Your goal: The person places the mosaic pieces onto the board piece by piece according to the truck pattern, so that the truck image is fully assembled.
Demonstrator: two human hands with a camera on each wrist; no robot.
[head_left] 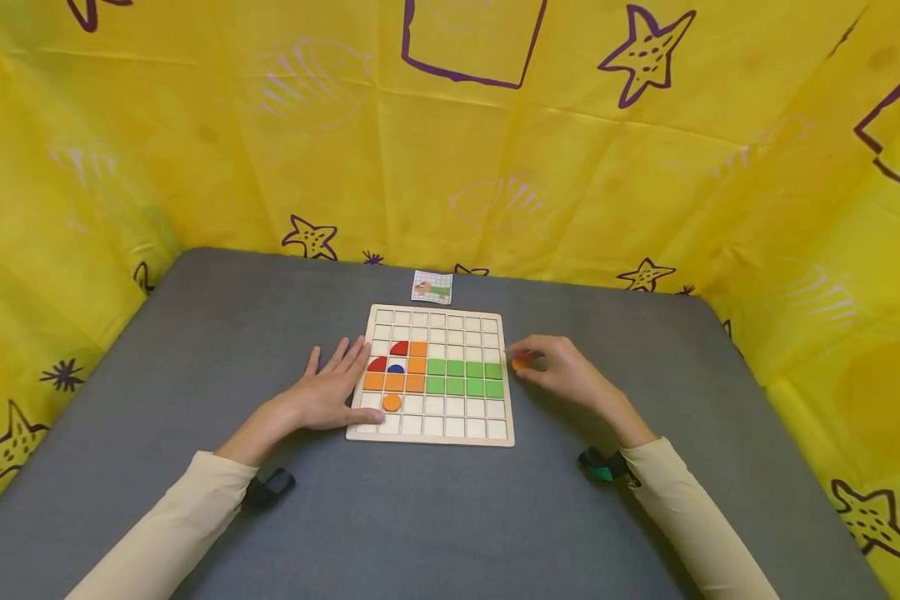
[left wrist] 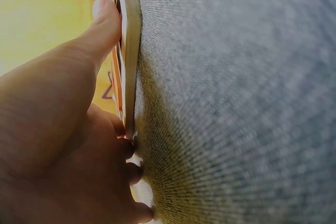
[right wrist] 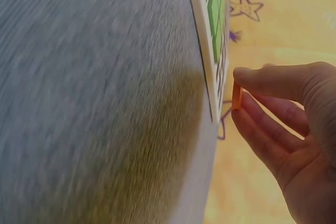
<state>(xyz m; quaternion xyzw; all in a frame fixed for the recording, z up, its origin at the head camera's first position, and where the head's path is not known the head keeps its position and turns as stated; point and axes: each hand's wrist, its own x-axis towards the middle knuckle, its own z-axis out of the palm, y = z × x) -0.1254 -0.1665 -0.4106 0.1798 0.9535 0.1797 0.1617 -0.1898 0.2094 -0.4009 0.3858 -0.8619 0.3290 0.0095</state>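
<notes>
A wooden grid board (head_left: 435,439) lies on the table, with orange, red, blue and green pieces set in its cells. My left hand (head_left: 324,398) rests along its left side, fingers spread straight, the thumb over the board's lower left corner. In the left wrist view that thumb lies along the board's edge (left wrist: 131,51). Just right of the board, my right hand (head_left: 566,371) pinches a small orange piece (head_left: 521,363) between thumb and fingers. The right wrist view shows this orange piece (right wrist: 237,97) edge-on, thin and flat. An orange disc (head_left: 392,402) sits in a lower left cell.
A small picture card (head_left: 432,287) with a coloured grid pattern lies behind the board. The grey table (head_left: 450,517) is bordered by a yellow cloth (head_left: 435,167) with starfish and fish drawings. Dark bands (head_left: 603,467) are at both wrists.
</notes>
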